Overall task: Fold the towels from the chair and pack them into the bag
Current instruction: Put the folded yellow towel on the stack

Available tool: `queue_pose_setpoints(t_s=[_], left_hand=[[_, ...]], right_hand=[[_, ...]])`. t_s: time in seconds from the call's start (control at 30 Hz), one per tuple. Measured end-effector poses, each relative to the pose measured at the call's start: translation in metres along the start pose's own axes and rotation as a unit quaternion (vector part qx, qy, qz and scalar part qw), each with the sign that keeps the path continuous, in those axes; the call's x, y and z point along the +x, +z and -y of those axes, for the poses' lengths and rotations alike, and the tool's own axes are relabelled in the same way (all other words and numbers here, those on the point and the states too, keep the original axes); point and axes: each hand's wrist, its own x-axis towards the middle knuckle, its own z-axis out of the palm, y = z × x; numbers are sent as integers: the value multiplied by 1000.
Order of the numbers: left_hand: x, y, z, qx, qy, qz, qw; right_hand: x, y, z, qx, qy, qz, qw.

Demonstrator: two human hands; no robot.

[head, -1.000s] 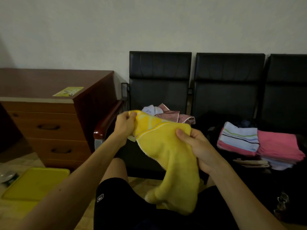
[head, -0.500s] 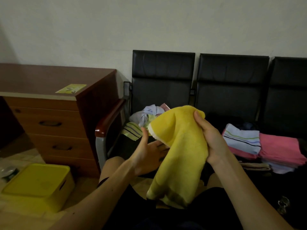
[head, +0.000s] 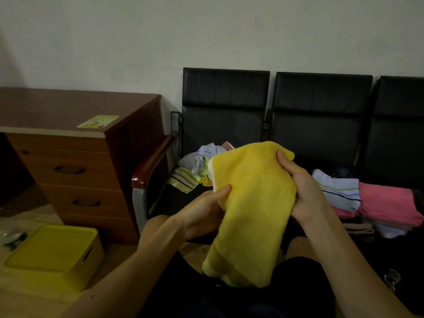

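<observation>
A yellow towel (head: 252, 203), folded lengthwise, hangs in front of me over my lap. My left hand (head: 204, 210) grips its left edge, thumb on the front. My right hand (head: 300, 187) holds its upper right edge, thumb on top. Behind it, loose unfolded towels (head: 197, 166) lie in a heap on the left black chair (head: 224, 115). Folded towels (head: 367, 200), striped white and pink, are stacked at the right on a dark bag (head: 403, 244) whose outline is hard to make out.
A wooden drawer cabinet (head: 75, 161) stands at the left against the wall. A yellow plastic box (head: 52, 255) sits on the tiled floor at lower left. Two more black chairs (head: 321, 120) continue the row to the right.
My left hand let go of the towel's top corner, dropped below, and now grips the left edge. My right hand raised the towel, which now hangs folded over.
</observation>
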Motion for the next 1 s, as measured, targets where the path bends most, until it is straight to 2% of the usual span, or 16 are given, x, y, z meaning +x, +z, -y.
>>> queue_pose_setpoints(t_s=[0.1, 0.23, 0.3, 0.4, 0.47, 0.57, 0.63, 0.7, 0.83, 0.93, 1.0], left_hand=[[-4, -2, -14, 37, 51, -66, 996], [-10, 3, -33, 68, 112, -102, 986], [-11, 6, -39, 51, 127, -105, 985], [-10, 8, -49, 25, 127, -98, 987], [-7, 8, -56, 23, 124, -114, 986], [-7, 1, -65, 25, 106, -143, 984], [-12, -7, -69, 13, 101, -123, 987], [-17, -18, -69, 21, 90, -71, 993], [-20, -24, -62, 91, 36, -5, 995], [-13, -29, -62, 119, 33, -12, 992], [-11, -29, -64, 123, 52, -62, 989]], right_hand=[[4, -5, 2, 9, -5, -35, 999], [15, -14, -5, 54, 5, -63, 997], [17, -15, -16, 54, 15, -28, 998], [14, -16, -39, 48, 59, 81, 994], [13, -19, -56, -7, 79, 132, 988], [8, -14, -60, -100, 35, 106, 989], [9, -11, -49, -98, 8, 87, 991], [9, -5, -35, -104, -16, 67, 992], [9, 7, -16, -143, -45, 54, 987], [12, 1, -9, -176, -45, 67, 981], [13, -8, -5, -239, -21, 92, 966]])
